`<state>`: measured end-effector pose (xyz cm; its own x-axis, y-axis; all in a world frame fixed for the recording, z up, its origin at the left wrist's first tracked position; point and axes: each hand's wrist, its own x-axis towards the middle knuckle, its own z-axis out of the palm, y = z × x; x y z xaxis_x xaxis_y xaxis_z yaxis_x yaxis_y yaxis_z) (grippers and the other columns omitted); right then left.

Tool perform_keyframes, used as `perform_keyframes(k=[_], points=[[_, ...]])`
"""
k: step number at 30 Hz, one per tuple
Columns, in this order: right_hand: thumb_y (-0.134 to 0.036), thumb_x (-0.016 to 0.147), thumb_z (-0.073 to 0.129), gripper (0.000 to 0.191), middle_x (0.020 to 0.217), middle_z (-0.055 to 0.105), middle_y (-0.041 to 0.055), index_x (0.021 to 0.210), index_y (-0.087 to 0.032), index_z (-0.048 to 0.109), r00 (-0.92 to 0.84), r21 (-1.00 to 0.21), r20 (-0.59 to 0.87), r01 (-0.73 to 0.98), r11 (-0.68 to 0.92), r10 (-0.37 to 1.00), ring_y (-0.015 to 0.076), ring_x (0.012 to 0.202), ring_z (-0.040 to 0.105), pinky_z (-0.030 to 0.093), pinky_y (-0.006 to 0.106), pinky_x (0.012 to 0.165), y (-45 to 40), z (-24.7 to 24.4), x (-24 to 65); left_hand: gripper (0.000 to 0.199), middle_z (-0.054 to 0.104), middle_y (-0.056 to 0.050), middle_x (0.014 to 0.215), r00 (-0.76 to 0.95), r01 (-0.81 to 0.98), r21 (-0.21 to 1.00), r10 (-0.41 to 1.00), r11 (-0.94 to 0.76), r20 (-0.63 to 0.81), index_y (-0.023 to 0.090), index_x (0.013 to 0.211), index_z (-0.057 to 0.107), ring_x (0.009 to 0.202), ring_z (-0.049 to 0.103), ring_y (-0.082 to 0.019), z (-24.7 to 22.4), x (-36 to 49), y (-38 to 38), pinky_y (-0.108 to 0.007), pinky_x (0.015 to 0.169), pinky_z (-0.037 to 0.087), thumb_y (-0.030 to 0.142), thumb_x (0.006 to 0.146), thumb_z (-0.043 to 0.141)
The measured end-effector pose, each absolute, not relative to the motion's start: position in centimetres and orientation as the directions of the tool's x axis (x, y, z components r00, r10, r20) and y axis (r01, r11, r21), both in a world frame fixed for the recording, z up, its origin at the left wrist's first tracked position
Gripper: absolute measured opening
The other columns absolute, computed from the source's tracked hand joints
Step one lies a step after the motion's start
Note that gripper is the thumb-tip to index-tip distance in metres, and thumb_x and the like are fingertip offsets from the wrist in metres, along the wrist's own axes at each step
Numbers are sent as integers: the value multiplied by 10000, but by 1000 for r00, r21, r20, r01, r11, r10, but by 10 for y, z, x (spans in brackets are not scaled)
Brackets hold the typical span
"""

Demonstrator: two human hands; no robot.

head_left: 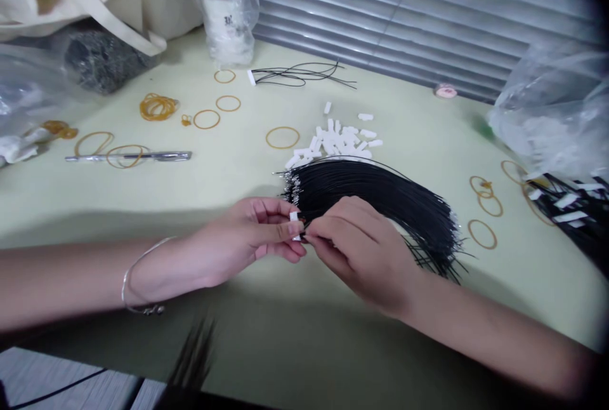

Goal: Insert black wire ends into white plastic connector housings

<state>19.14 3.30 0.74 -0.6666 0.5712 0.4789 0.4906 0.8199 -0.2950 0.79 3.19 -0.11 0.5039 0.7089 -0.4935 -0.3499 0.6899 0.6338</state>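
Between thumb and fingers, my left hand (259, 232) holds a small white connector (295, 226) upright near the middle of the view. My right hand (361, 245) is closed in a pinch at the connector's right side, on what looks like the end of a black wire; the fingers partly hide it. Behind my hands lies a thick curved bundle of black wires (371, 188) with shiny metal tips at its left end. A heap of loose white connectors (342, 140) sits just beyond the bundle.
A wired connector (252, 77) lies at the back. Rubber bands (158, 107) and a pen (166, 156) are on the left, beside bags. A wrapped cup (227, 23) stands by the blinds. On the right are more bands (482, 234), a plastic bag (556, 112) and wired connectors (571, 200).
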Motion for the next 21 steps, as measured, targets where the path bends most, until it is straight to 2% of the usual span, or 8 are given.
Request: perform_keyframes(k=[4, 12, 17, 21], points=[[-106, 823, 514, 131, 646, 553, 52, 715, -107, 588, -670, -222, 521, 491, 842, 528, 134, 636, 465, 388, 288, 595, 34, 8, 193, 177, 648, -12, 645, 506, -358, 624, 706, 694, -495, 109, 833, 581, 581, 636, -100, -2, 8, 32, -166, 552, 512, 93, 698, 695], [-128, 817, 538, 46, 728, 574, 42, 800, -131, 581, -753, -165, 457, 452, 877, 474, 145, 714, 467, 386, 309, 660, 40, 5, 204, 173, 627, 7, 622, 516, -328, 619, 684, 714, -515, 117, 823, 576, 583, 634, -101, 0, 8, 32, -173, 558, 511, 101, 699, 696], [-117, 817, 535, 55, 725, 579, 31, 837, -134, 582, -729, -159, 538, 405, 900, 423, 129, 701, 477, 387, 299, 655, 41, -4, 204, 172, 625, 9, 613, 508, -337, 613, 686, 715, -520, 117, 810, 579, 573, 631, -103, 0, 8, 32, -181, 553, 509, 100, 690, 701], [-110, 806, 555, 65, 720, 582, 23, 854, -144, 584, -750, -162, 500, 412, 897, 434, 131, 715, 488, 397, 308, 683, 39, 5, 206, 151, 628, 6, 625, 524, -328, 630, 690, 704, -499, 113, 820, 572, 584, 630, -98, -2, 8, 32, -177, 566, 510, 96, 714, 678]])
